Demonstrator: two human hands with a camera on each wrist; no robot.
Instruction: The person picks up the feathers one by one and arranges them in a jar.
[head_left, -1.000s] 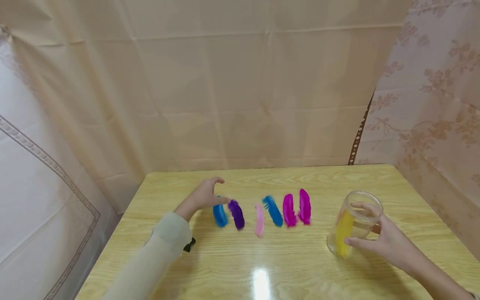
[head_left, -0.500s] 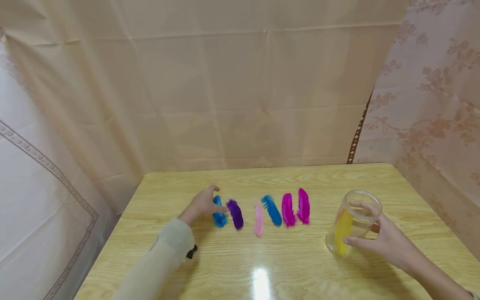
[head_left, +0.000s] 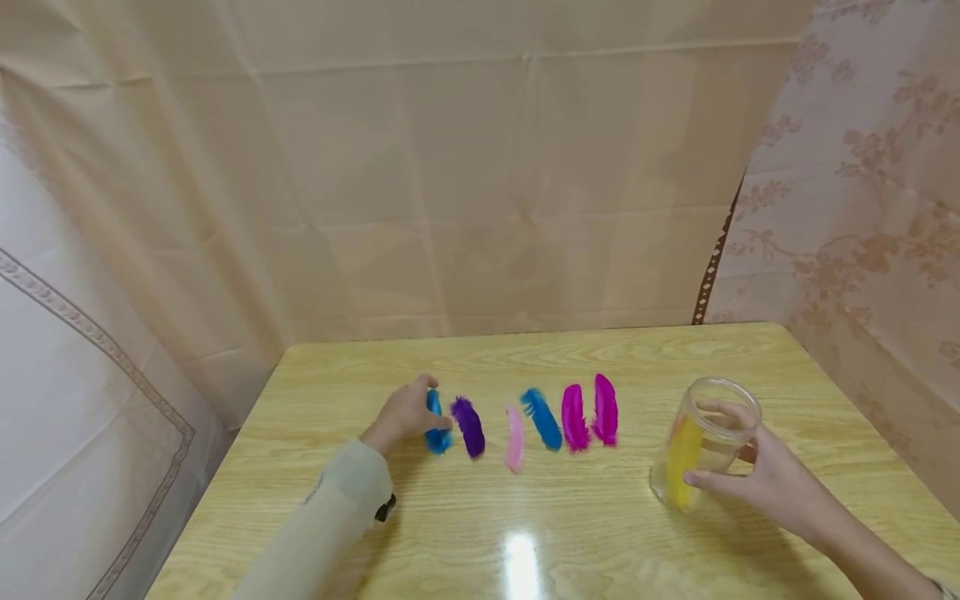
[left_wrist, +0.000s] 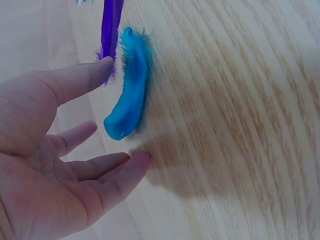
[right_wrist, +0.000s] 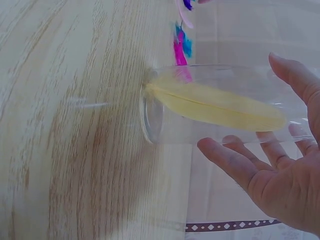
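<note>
My left hand (head_left: 405, 414) reaches over the leftmost blue feather (left_wrist: 132, 90), thumb and fingers spread to either side of it in the left wrist view. That feather lies on the table, partly hidden by the hand in the head view. Beside it is a purple feather (head_left: 468, 427), overlapped by a fingertip in the left wrist view. My right hand (head_left: 776, 479) holds a clear glass jar (head_left: 716, 454) round its side, thumb in front and fingers behind. Upright on the table, the jar has a yellow feather (right_wrist: 220, 107) leaning inside.
To the right of the purple feather lie a pale pink feather (head_left: 514, 437), a second blue feather (head_left: 542, 419) and two magenta feathers (head_left: 575, 418). The wooden table (head_left: 592, 533) ends at a beige cloth backdrop (head_left: 480, 208).
My left hand has lowered toward the leftmost blue feather, its thumb and fingers coming to either side. The right hand keeps its hold on the jar, which stays in place.
</note>
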